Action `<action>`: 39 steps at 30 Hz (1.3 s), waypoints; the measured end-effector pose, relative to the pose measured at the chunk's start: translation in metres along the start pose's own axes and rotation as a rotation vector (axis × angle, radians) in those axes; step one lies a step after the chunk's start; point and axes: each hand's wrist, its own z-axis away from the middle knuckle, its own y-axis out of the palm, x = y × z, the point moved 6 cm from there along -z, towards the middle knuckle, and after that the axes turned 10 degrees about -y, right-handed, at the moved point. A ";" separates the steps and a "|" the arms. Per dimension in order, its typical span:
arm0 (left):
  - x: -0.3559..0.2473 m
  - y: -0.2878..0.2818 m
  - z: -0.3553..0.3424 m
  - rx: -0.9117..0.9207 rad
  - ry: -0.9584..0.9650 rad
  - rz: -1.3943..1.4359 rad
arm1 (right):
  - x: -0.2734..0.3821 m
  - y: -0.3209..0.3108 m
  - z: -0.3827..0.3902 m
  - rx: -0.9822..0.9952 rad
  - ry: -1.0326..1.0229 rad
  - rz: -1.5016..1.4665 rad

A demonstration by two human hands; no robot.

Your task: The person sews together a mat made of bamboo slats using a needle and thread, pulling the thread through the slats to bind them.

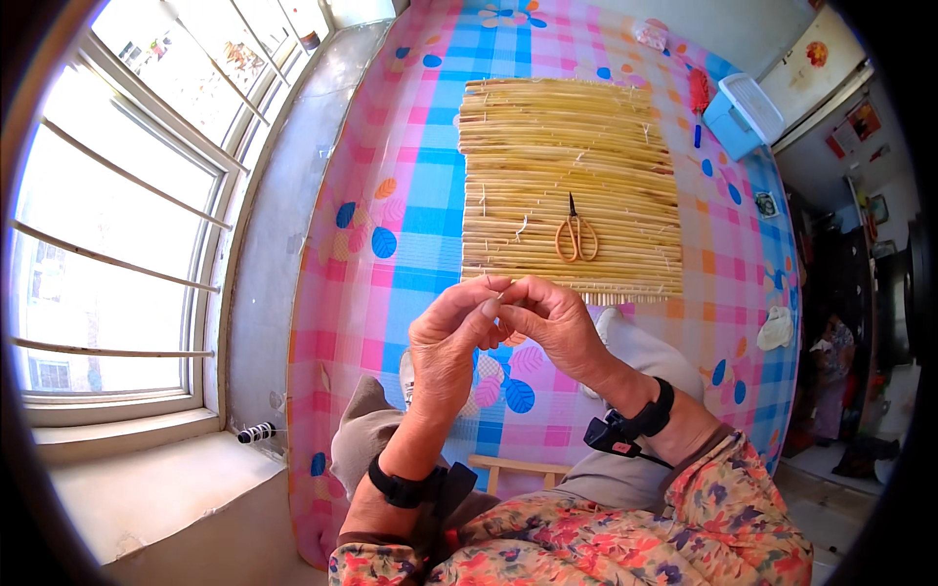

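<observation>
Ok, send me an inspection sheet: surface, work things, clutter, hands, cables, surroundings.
Surface: checkered, leaf-patterned sheet, spread under the mat.
Work things: mat of yellow stalks, lying flat; scissors on its near half, tips pointing away from the person.
Clutter: light-blue lidded box, red item and white item, all right of the mat.
Hands: left hand and right hand meet at the fingertips, pinching a thin pale item, too small to identify.
Cables: short black lead by the right wrist.
Surroundings: barred window at left.

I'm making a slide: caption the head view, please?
Left hand and right hand meet near a yellow stalk mat with orange-handled scissors lying on it.
</observation>
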 end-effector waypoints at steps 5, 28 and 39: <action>0.001 -0.003 -0.001 -0.014 0.053 -0.034 | -0.006 -0.003 0.003 0.045 0.016 0.039; 0.012 0.005 0.001 0.078 -0.156 0.209 | 0.014 -0.003 -0.007 -0.094 -0.334 0.271; 0.008 0.005 0.003 -0.020 -0.044 0.027 | 0.019 -0.042 -0.011 -0.264 -0.268 -0.004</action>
